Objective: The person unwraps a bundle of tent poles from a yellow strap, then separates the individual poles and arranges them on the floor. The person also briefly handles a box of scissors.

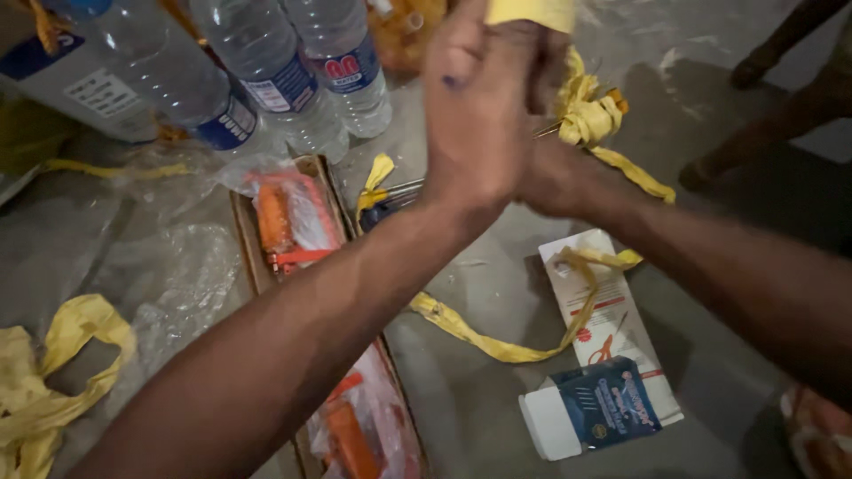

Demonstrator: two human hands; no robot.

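My left hand (475, 106) is raised at the top centre with its back to the camera. My right hand (543, 75) is pressed close behind it, mostly hidden. Between them, at the top edge, they pinch a flat yellow piece (531, 12). A crumpled yellow strip (587, 120) hangs just right of the hands and trails down over the grey floor (479, 293). How the fingers lie on the yellow piece is hidden.
Clear water bottles (266, 62) lie at the top left. Below my arm stands a narrow cardboard box (253, 257) with orange tools in plastic packets (288, 222). A white and blue carton (590, 412) lies at lower right, a metal tool (395, 200) under the hands. Another person's feet (754, 62) are at the top right.
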